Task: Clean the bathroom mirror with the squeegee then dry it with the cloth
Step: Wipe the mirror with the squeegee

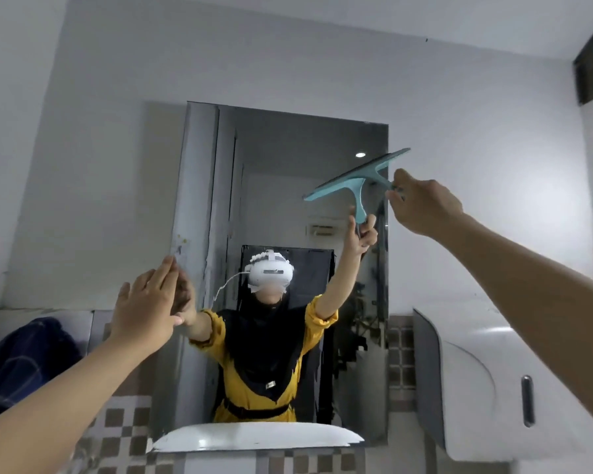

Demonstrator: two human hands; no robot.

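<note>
The left hand (148, 302) rests flat and empty against the mirror (288, 186) edge. The right hand (421, 203) grasps the squeegee (353, 183) at the upper right corner. Squeegeeing appears underway; drying with the blue cloth (24, 357) remains.

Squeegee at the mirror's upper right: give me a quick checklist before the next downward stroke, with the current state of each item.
1. Grip: right hand holds the squeegee by its handle end. Ok.
2. Blade contact: it meets its own reflection at the mirror, but flush contact along the whole blade, cannot tell.
3. Blade angle: tilted, right end higher and past the mirror's right edge. Not ok for a straight stroke.
4. Left hand: flat and open against the mirror's left edge, clear of the stroke path. Ok.
5. Drying cloth: a dark blue cloth lies at lower left, untouched. Ok.
6. Glass wetness: cannot tell.
</note>
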